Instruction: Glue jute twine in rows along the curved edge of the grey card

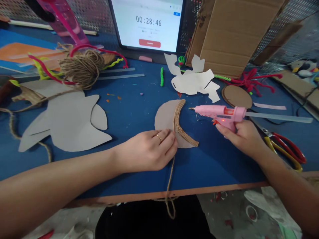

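Note:
A grey crescent-shaped card point(164, 114) lies on the blue table, with rows of brown twine point(178, 122) along its inner curved edge. My left hand point(152, 149) rests on the card's lower part, its fingers pinched together on the twine. From those fingers the loose twine runs down over the table's front edge and hangs in a loop. My right hand point(239, 134) is wrapped round the handle of a pink glue gun point(219, 114). A clear glue stick sticks out of its back. The gun's nozzle points left, a little apart from the card's twine edge.
Grey card cutouts point(69, 122) and a twine ball point(83, 68) are at left. A tablet point(149, 26) stands behind, beside cardboard point(231, 33). White cutouts point(191, 81), round cardboard point(236, 97), red pipe cleaners point(251, 81) and scissors point(286, 147) lie right of centre.

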A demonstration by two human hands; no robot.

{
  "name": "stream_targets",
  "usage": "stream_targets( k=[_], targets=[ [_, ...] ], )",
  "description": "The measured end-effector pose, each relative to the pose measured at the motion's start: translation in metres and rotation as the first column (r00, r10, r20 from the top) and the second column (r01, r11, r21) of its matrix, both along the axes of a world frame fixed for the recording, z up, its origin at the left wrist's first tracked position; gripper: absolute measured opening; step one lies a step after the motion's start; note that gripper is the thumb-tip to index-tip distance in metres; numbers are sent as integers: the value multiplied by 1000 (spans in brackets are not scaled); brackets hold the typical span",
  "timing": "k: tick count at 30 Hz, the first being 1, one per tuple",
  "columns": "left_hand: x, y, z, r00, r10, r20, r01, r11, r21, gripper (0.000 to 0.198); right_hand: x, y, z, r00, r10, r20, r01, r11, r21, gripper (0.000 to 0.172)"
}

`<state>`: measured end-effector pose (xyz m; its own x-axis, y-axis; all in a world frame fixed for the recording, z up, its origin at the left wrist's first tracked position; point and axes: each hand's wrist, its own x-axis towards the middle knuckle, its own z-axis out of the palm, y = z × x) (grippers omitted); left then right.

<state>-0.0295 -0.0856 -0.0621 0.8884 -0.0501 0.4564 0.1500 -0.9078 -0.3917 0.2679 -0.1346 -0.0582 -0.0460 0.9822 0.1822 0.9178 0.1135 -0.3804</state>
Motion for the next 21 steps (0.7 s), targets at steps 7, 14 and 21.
stream_targets(
  k=[7,14,21],
  targets=[
    [5,3,0,1000,-9,18,9,1000,-12,18,7,-21,0,991,-30,130,11,989,148,39],
    [5,6,-2,999,-29,21,31,995,-98,18,-24,-63,8,961,223,162,-257,937,237,9],
    [2,3,-3,1000,-4,15,7,974,-224,25,-58,-30,4,919,390,56,-393,918,55,35]
  ],
)
